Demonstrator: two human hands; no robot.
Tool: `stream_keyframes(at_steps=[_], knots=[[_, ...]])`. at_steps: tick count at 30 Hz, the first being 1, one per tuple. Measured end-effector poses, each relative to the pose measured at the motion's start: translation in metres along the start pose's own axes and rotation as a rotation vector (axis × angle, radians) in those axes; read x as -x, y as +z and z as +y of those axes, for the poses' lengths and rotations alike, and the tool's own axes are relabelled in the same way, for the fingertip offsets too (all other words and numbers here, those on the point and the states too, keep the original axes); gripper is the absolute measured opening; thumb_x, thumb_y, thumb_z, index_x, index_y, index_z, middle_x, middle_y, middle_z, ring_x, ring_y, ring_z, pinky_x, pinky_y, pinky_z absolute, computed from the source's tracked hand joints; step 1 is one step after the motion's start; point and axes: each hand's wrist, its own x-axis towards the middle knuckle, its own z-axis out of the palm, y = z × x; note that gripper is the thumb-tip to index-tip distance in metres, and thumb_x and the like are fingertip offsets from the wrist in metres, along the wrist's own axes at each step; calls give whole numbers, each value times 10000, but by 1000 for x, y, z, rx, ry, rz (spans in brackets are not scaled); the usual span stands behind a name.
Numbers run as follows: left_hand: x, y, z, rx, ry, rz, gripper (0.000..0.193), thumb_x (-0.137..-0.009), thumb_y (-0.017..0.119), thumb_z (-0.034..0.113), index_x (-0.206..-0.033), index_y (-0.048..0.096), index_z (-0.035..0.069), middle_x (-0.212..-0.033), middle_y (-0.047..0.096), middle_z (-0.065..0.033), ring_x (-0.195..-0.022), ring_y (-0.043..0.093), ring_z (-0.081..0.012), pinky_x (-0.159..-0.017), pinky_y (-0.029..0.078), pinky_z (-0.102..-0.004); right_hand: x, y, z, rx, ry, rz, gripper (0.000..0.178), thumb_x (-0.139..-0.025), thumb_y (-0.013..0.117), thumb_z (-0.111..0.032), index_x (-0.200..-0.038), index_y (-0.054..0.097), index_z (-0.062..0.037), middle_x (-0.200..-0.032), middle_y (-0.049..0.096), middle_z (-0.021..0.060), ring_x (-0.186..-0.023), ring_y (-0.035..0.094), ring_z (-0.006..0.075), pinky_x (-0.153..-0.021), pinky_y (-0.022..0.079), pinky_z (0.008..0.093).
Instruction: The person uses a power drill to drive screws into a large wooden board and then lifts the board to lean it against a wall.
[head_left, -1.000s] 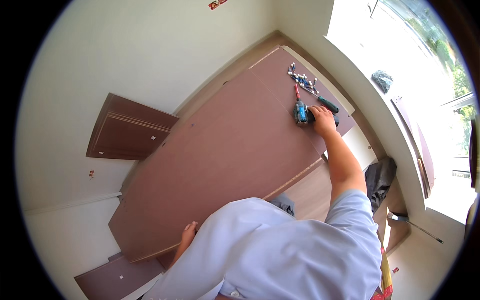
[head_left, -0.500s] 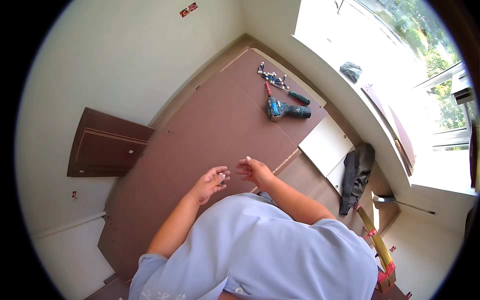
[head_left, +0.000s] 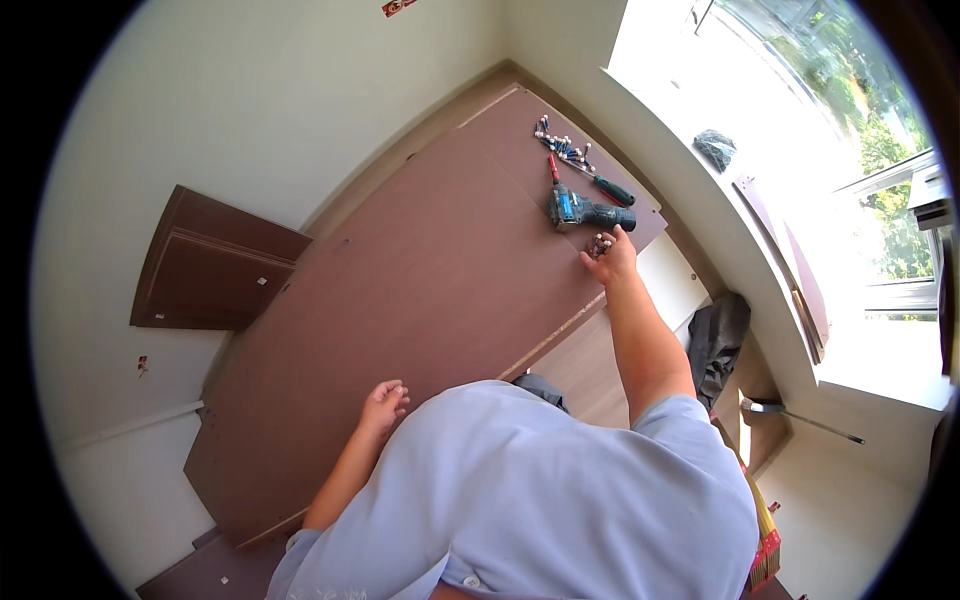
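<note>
A large reddish-brown board (head_left: 430, 270) lies flat in front of me. My right hand (head_left: 615, 263) reaches over its right part, thumb and fingers cupped around several small fasteners (head_left: 600, 245) with pale ends. Just beyond these fingers lies a blue and black cordless drill (head_left: 568, 208) with a red bit holder. Further off, a green-handled screwdriver (head_left: 613, 190) and a loose pile of dark fasteners with white ends (head_left: 565, 148) rest on the board. Close to my body at the left, my left hand (head_left: 383, 404) has its fingers curled; their contents are hidden.
A smaller brown panel (head_left: 215, 262) leans against the left wall. Right of the board are a white panel (head_left: 665, 280), a black bag (head_left: 717, 335) and a long-handled brush (head_left: 800, 420). Brown strips (head_left: 785, 255) and a dark plastic bundle (head_left: 714, 149) sit on the window ledge.
My right hand has moved away from the left hand, forward and right to beside the drill, where fasteners now show in its fingers. My left hand has drawn back down and left.
</note>
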Motion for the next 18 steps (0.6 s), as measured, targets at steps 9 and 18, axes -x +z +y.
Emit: stream_keyframes(at_steps=[9,18], knots=[[60,-66,-173,-152,74,257,308,-1046,611,257,-1215,676,8,-1043,729,-93,-982,680,-173,-833,555,-316,-16,-19,4,127,-80,-58,725,-1057,512,-437,-1621,266,-52,-1694,272,173,-1537,316,367,-1221,270,582],[96,-84,-229,-18,-179,249,509,-1064,528,434,-1355,568,18,-1316,625,-153,-1231,607,-287,-1014,507,-434,12,-92,51,1465,-744,362,541,-919,685,-273,-1349,601,43,-1342,635,249,-1253,612,347,-1049,487,388]])
